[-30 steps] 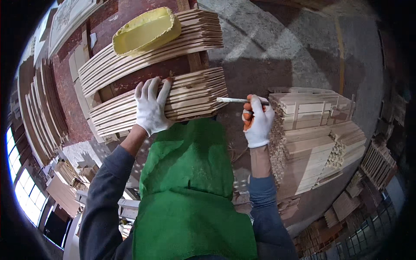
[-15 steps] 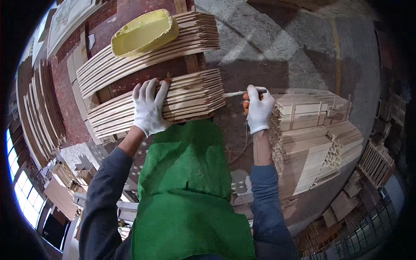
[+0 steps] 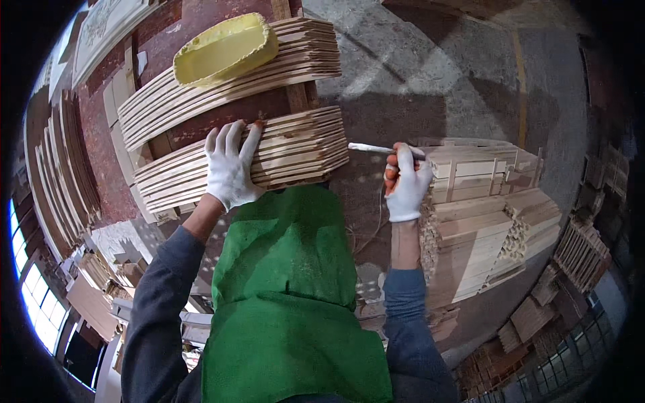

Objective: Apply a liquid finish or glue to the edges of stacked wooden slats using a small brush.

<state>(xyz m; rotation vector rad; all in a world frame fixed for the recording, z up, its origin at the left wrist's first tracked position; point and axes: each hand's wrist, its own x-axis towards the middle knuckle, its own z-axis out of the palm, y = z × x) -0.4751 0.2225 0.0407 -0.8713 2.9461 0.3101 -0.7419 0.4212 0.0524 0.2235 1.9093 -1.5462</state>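
My left hand (image 3: 232,161), in a white glove with coloured fingertips, lies flat with its fingers spread on a row of pale wooden slats (image 3: 292,148) packed side by side. To the right of the slats' ends, my right hand (image 3: 408,181), gloved too, is closed round a slim brush (image 3: 371,147). The brush's white-coated tip points left at the slat ends, with a small gap between them. Behind lies a second row of slats (image 3: 306,57), and on it stands a yellow tub (image 3: 263,57) with pale, smooth stuff inside.
Both rows rest on a worn red bench top (image 3: 101,144). Stacked pale lumber (image 3: 470,221) stands close by my right forearm. At the left lean curved boards (image 3: 57,178). A green apron (image 3: 289,289) covers my front; a thin cord (image 3: 373,235) hangs beside it.
My right hand has drawn back slightly to the right and nearer to me, taking the brush tip off the slat ends. My left hand has stayed in place.
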